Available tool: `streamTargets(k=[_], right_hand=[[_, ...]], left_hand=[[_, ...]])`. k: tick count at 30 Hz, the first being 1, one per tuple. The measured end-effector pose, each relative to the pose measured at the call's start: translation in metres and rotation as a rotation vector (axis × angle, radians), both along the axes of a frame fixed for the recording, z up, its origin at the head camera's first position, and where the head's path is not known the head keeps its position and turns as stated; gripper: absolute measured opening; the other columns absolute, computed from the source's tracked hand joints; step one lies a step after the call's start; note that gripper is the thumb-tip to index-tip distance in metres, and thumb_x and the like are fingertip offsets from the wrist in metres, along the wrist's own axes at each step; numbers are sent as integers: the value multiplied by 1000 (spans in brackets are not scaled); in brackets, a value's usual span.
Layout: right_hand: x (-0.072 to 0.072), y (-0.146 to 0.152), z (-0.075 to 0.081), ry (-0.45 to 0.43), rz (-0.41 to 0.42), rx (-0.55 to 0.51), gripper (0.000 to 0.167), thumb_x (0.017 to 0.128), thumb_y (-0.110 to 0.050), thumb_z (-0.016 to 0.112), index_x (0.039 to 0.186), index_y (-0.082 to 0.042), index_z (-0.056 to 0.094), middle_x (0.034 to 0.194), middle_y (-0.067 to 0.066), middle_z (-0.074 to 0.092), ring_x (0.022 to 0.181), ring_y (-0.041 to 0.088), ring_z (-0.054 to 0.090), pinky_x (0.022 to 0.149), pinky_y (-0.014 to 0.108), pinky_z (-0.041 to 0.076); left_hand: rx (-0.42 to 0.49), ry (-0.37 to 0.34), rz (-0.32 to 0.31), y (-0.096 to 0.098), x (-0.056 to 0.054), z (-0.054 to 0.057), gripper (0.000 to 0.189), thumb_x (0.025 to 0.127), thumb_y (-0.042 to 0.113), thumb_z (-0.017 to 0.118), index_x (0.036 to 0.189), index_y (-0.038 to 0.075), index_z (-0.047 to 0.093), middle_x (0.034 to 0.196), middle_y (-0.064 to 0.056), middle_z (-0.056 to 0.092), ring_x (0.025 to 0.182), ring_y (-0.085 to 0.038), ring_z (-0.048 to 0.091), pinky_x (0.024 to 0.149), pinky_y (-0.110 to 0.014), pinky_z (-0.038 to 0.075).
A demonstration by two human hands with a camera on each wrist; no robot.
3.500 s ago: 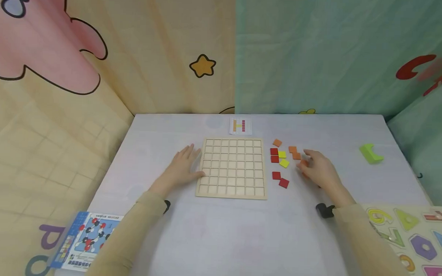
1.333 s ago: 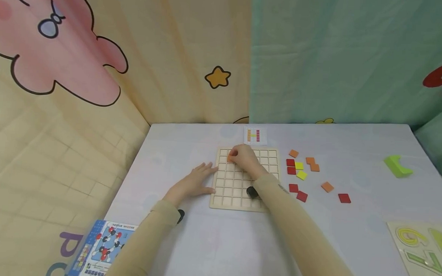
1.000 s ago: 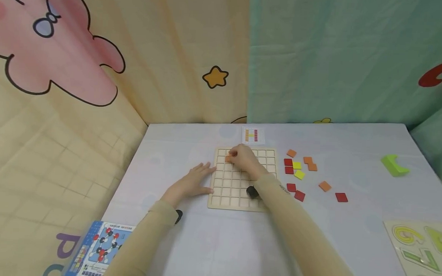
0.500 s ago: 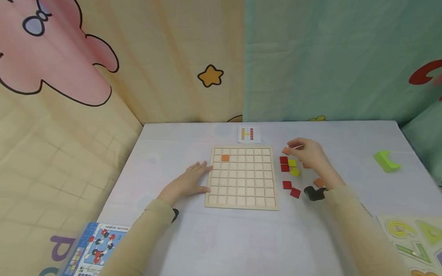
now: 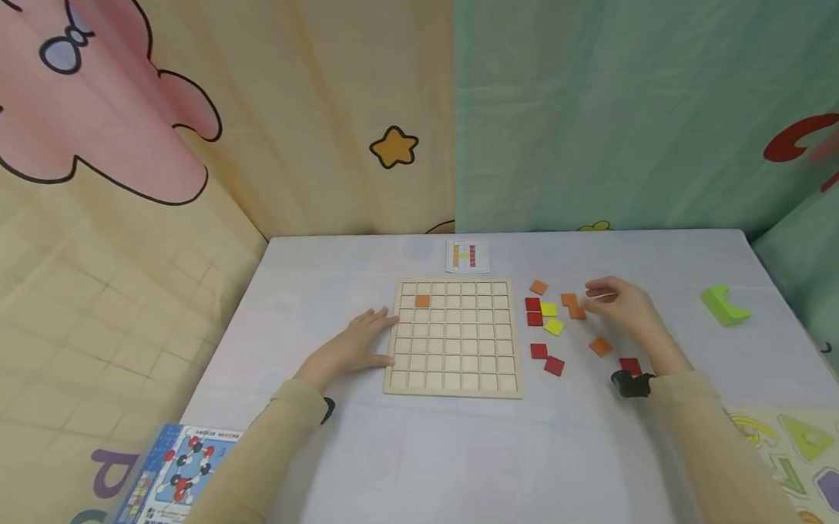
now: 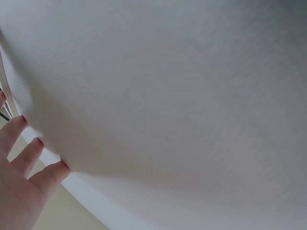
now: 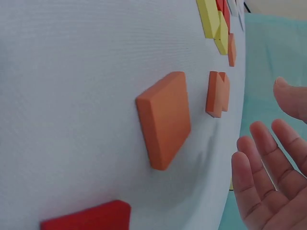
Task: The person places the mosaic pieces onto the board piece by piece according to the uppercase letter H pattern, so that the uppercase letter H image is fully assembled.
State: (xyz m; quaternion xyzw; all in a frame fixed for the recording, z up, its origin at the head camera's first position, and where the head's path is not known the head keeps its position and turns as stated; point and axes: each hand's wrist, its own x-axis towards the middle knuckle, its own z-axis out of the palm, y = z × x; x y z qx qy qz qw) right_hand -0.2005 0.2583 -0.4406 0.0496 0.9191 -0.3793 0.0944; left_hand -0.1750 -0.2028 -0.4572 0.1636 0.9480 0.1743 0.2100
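Note:
A wooden grid board [image 5: 456,395] lies on the table, and one orange square tile [image 5: 423,301] sits in its second row, second column. My left hand [image 5: 353,344] rests at the board's left edge, fingers spread; its fingertips show in the left wrist view. To the right of the loose tiles, my right hand [image 5: 626,306] hovers with nothing in it, the thumb apart from the fingers [image 7: 261,167]. Nearest to it is a pair of orange tiles [image 5: 577,312]. Another orange tile [image 7: 168,122] lies closer to the right wrist camera, with a red tile [image 7: 88,218] below.
Red tiles [image 5: 534,319] and yellow tiles [image 5: 554,326] lie right of the board. A pattern card [image 5: 467,257] is behind it. A green arched block [image 5: 725,306] stands far right, a shape puzzle board [image 5: 804,460] front right, and a blue-and-white box [image 5: 189,470] front left.
My right hand carried an orange tile onto the board and let go of it there. It then went back right, over the back orange tile and farther right. My left hand stayed at the board.

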Motion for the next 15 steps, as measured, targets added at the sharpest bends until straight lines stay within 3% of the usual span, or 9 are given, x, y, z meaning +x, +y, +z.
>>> streamTargets(k=[5, 11, 15], right_hand=[[-4, -4, -5, -77, 9, -16, 50, 96, -24, 62, 138, -1, 47, 136, 26, 50, 124, 44, 46, 101, 55, 48], [-2, -6, -10, -105, 31, 40, 59, 93, -34, 67, 137, -1, 46, 134, 26, 48, 120, 43, 45, 96, 52, 51], [-1, -7, -14, -92, 47, 61, 57, 94, -31, 66, 136, 1, 45, 132, 28, 49, 118, 43, 47, 94, 51, 53]], left_hand=[[-1, 3, -1, -2, 0, -2, 85, 86, 42, 73, 156, 20, 29, 166, -11, 13, 153, -37, 6, 122, -59, 15], [8, 0, -9, -2, -1, -1, 86, 86, 42, 73, 156, 20, 29, 166, -11, 12, 153, -38, 6, 122, -59, 15], [1, -1, -16, -3, 0, -1, 86, 86, 43, 72, 156, 20, 29, 166, -11, 12, 153, -38, 6, 122, -59, 14]])
